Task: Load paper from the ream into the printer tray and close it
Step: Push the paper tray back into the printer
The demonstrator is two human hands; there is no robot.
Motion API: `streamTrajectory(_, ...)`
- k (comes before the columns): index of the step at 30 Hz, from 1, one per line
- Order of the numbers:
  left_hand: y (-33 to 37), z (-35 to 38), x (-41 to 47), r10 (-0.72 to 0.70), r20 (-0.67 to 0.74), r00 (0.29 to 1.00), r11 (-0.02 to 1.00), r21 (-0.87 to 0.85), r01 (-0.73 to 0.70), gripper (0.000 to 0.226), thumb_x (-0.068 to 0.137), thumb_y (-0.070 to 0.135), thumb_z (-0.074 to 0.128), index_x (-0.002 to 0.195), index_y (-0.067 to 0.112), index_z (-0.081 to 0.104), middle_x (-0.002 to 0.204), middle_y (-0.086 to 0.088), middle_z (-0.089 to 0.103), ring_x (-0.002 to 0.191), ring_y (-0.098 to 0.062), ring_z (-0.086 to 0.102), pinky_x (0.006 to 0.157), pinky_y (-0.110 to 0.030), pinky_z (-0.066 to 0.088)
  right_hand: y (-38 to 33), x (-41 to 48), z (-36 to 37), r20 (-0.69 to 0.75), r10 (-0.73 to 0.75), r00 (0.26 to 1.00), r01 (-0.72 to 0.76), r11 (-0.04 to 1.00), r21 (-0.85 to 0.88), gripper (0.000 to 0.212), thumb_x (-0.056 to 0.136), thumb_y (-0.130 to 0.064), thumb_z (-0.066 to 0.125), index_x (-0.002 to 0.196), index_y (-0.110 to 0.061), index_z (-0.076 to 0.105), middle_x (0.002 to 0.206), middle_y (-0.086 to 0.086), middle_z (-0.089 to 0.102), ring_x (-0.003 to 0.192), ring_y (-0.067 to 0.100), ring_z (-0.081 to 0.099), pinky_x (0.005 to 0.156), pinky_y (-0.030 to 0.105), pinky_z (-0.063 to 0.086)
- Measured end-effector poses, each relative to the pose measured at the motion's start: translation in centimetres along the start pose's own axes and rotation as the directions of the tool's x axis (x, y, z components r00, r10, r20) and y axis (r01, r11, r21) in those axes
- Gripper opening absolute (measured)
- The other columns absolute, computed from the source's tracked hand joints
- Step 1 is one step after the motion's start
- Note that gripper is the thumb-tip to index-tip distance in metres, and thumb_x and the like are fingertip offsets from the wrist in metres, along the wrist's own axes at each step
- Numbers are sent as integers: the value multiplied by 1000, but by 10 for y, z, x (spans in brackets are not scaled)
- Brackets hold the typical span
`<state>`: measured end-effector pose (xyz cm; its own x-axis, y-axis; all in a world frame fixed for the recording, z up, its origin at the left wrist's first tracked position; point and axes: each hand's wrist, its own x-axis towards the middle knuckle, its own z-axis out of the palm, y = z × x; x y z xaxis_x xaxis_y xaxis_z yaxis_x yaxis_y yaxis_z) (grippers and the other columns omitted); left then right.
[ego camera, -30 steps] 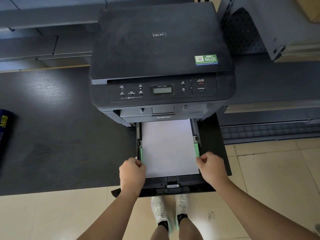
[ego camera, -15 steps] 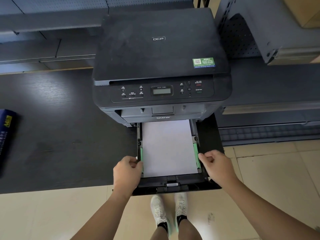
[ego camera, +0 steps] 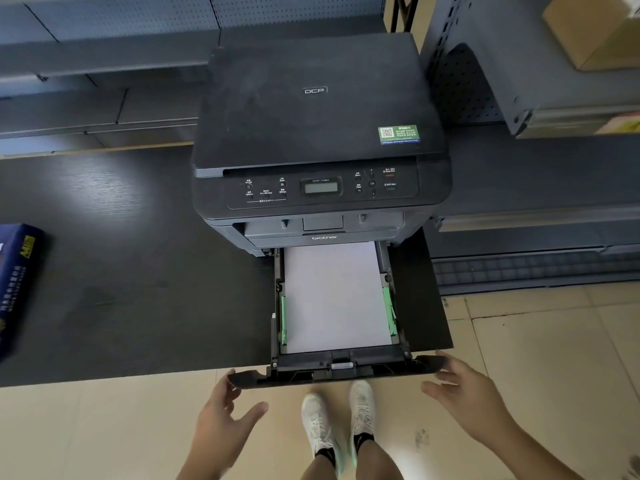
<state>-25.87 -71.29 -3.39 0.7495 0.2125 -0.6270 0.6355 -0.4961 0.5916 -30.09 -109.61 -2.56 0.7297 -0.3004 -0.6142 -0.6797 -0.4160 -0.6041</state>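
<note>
Paper lies flat in the tray, which sticks out from the printer past the counter edge. Left hand and right hand hover at its front corners, each grip wide, empty. Ream sits far left; white shoes stand below.

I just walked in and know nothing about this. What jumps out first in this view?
A black printer sits on a dark table, its paper tray pulled out toward the viewer with a white sheet stack inside. Two open hands, left hand and right hand, are at the tray's front corners. A blue paper ream lies at the table's far left edge.
</note>
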Motion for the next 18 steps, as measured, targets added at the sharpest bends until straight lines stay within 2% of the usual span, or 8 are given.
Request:
streamTrajectory(2,10,7,3,-16,-61,998,1000,17,17,64,75,13,85,132,14,55,105,-2,71,103,-23,65,94,-34,47,-4,2,9,-62,-4,998,6,999,33,38,76,-11,83,102,-35,69,89,-24,77,91,-5,70,92,22,52)
streamTrajectory(4,18,8,6,-27,-119,993,999,28,31,50,77,15,83,122,14,62,99,-2,75,95,-23,67,83,-33,46,-8,2,13,-95,-12,995,17,998,59,41,77,-5,81,87,-42,66,77,-36,72,87,-7,71,84,6,49)
streamTrajectory(6,23,7,6,-29,-136,990,1000,-7,29,39,77,13,82,113,16,66,96,-1,76,95,-21,68,81,-33,46,-15,0,14,-126,-35,991,44,997,67,41,77,-4,80,83,-42,64,72,-43,67,83,-12,69,73,-5,43)
streamTrajectory(8,30,7,7,-11,-153,988,1000,-23,7,28,78,14,81,102,21,68,92,3,76,93,-18,69,80,-34,47,-20,2,13,-162,-68,985,80,995,68,34,78,-5,79,84,-35,65,65,-45,63,76,-23,63,68,-7,41)
streamTrajectory(10,40,6,14,26,-173,985,999,-21,-30,18,81,17,79,93,24,69,87,7,75,89,-14,69,76,-34,49,-27,11,11,-178,-106,978,119,991,63,26,81,-8,78,91,-29,68,61,-38,65,74,-26,60,67,-6,41)
streamTrajectory(12,52,5,26,55,-175,983,998,-22,-60,13,82,18,76,91,24,69,85,8,76,87,-11,69,72,-32,49,-34,26,10,-201,-142,969,152,988,37,19,82,-10,77,96,-23,72,69,-31,66,74,-25,61,67,-5,43)
streamTrajectory(16,81,5,61,79,-197,977,997,25,-76,13,83,25,75,93,19,69,86,6,74,85,-20,66,71,-34,47,-57,65,9,-229,-155,961,161,987,5,15,84,-18,76,97,-11,75,86,-6,75,81,0,69,69,7,46)
streamTrajectory(18,96,5,80,116,-203,972,993,40,-111,15,84,25,75,94,16,68,84,5,72,84,-20,65,73,-33,45,-70,85,8,-254,-164,953,170,985,0,13,85,-19,74,93,-9,75,86,-3,74,79,0,66,68,4,44)
